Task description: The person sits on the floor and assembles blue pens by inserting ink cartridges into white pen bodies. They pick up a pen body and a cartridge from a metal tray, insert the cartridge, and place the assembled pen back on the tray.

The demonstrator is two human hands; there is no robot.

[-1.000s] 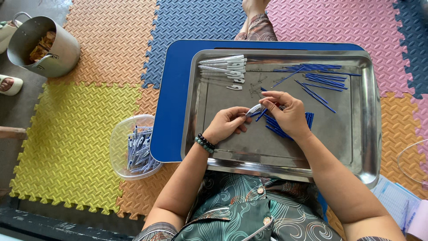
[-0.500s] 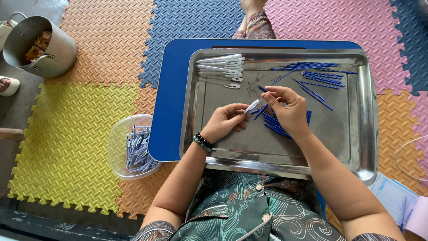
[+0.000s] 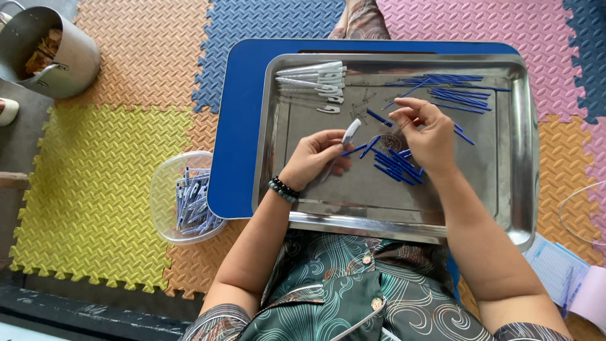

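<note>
My left hand [image 3: 312, 158] holds a white pen barrel [image 3: 346, 134] tilted up to the right, over the steel tray [image 3: 522, 158]. My right hand [image 3: 429, 136] hovers just to its right, thumb and forefinger pinched on a small thin part that is too small to make out. Under the right hand lies a loose pile of short blue pen pieces [image 3: 394, 165]. Several white pen barrels [image 3: 315, 79] lie in a row at the tray's far left corner. Thin blue refills [image 3: 457, 88] lie at its far right, with tiny wire springs [image 3: 361, 104] between the two.
The tray rests on a blue low table [image 3: 233, 126] over coloured foam floor mats. A clear plastic tub [image 3: 165, 189] of finished pens sits at the table's left. A metal pot [image 3: 53, 53] stands far left. Papers [image 3: 562, 271] lie at the lower right.
The hands were together on the pen barrel; now my right hand has drawn away to the right while my left hand keeps the barrel.
</note>
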